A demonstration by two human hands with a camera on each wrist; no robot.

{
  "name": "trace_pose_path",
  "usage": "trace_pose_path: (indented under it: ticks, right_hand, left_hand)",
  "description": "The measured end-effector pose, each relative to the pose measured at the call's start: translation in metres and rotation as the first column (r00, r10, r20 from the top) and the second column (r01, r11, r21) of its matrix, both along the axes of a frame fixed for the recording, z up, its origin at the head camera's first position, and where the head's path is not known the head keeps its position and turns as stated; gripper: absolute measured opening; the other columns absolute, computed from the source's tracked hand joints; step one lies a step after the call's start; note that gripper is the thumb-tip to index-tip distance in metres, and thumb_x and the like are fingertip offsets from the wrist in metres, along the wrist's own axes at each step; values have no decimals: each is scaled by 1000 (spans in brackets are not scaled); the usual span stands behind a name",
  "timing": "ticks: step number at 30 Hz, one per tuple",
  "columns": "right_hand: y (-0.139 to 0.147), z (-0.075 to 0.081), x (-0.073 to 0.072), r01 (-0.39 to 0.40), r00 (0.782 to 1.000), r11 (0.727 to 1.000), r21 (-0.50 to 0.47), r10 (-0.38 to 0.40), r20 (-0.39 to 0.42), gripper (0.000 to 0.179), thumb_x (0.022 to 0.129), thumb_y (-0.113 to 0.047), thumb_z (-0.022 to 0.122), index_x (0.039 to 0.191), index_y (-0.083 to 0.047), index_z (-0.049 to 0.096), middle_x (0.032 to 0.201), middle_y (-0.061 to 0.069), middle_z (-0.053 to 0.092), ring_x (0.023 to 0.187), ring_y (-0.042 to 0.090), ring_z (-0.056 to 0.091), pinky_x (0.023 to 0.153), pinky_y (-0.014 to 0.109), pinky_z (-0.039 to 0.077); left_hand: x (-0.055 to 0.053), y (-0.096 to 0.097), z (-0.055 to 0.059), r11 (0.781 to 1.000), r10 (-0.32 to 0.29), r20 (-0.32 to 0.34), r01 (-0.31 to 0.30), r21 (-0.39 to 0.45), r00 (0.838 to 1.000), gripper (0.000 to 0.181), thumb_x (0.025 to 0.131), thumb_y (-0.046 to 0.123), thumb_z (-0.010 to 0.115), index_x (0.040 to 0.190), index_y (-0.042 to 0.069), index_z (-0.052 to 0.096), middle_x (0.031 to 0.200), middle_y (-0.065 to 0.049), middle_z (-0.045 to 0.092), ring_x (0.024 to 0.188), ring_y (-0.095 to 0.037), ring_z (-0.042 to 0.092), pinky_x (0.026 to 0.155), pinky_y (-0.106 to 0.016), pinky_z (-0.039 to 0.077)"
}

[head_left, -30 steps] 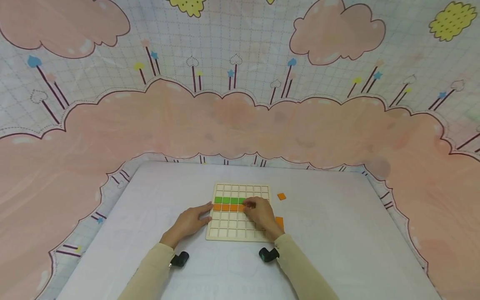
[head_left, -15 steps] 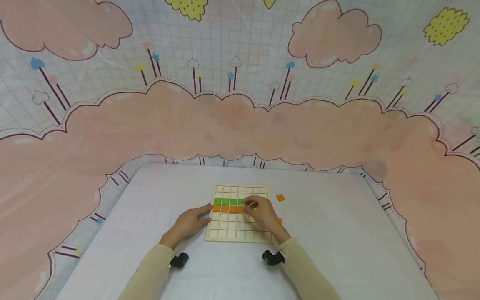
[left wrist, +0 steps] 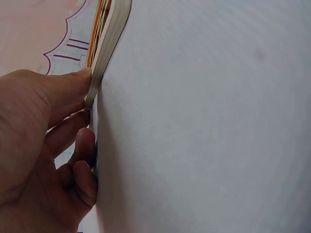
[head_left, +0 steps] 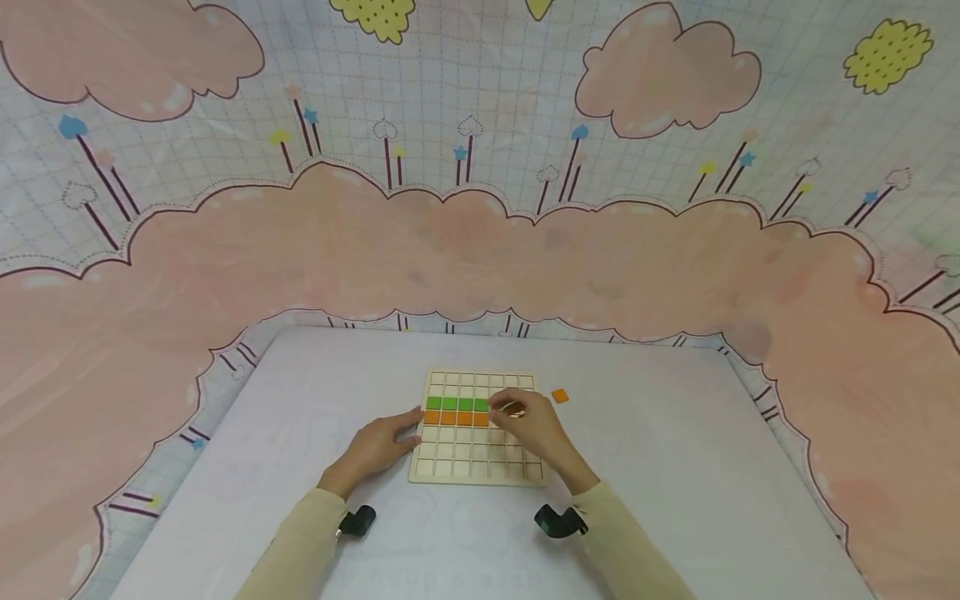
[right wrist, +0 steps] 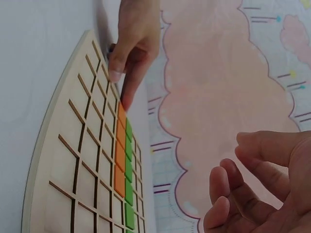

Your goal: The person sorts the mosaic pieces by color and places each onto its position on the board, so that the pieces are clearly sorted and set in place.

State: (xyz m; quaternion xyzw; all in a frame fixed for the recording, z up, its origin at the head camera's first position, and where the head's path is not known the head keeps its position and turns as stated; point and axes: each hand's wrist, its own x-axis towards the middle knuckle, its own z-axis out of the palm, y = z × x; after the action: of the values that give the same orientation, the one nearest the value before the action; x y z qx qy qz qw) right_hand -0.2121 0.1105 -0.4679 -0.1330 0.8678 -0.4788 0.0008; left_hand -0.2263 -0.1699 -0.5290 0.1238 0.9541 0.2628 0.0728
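Note:
A pale wooden grid board [head_left: 463, 468] lies on the white table, with a row of green tiles [head_left: 450, 403] behind a row of orange tiles [head_left: 448, 417]. At its left edge my left hand [head_left: 375, 443] rests thumb and fingertips against the rim; the left wrist view shows that thumb [left wrist: 73, 87] touching the side. My right hand [head_left: 531, 421] is over the board at the right end of the coloured rows. In the right wrist view its thumb and index finger [right wrist: 265, 145] come close together with no tile visible between them. The hand hides some cells in the head view.
A loose orange tile [head_left: 560, 396] lies right of the board near its back corner. Dark wrist cameras [head_left: 358, 522] sit by both wrists. A patterned cloth [head_left: 480, 242] stands behind and around the table [head_left: 675, 467].
My right wrist has moved right and lifted while its fingertips stay over nearly the same spot. An orange piece beside the board is now out of sight behind that arm. The left hand stays at the edge.

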Motion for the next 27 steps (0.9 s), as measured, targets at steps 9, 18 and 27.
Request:
trace_pose_path:
  ticks: [9, 18, 27]
  right_hand:
    - [13, 11, 11, 22, 1000, 1000, 2, -22, 16, 13, 88, -16, 73, 101, -13, 74, 99, -2, 72, 86, 14, 63, 73, 29, 53]
    - [35, -1, 23, 91, 994, 994, 59, -93, 48, 12, 86, -14, 74, 98, -14, 75, 100, -2, 72, 85, 14, 62, 70, 27, 53]
    - [58, -17, 25, 162, 983, 980, 116, -170, 65, 15, 87, -13, 73, 102, -12, 74, 96, -3, 71, 87, 14, 62, 71, 25, 52]
  left_hand:
    - [-4, -2, 1, 1000, 7, -4, -7, 17, 1000, 53, 94, 28, 66, 144, 19, 51, 152, 2, 47, 140, -33, 45, 114, -55, 38]
    - [2, -2, -4, 1000, 23, 12, -23, 8, 1000, 53, 94, 29, 66, 144, 20, 52, 152, 4, 47, 140, -32, 45, 114, -55, 38]
    - [4, -1, -2, 999, 37, 25, -37, -3, 999, 54, 94, 30, 66, 145, 22, 50, 152, 6, 46, 141, -30, 45, 115, -53, 38]
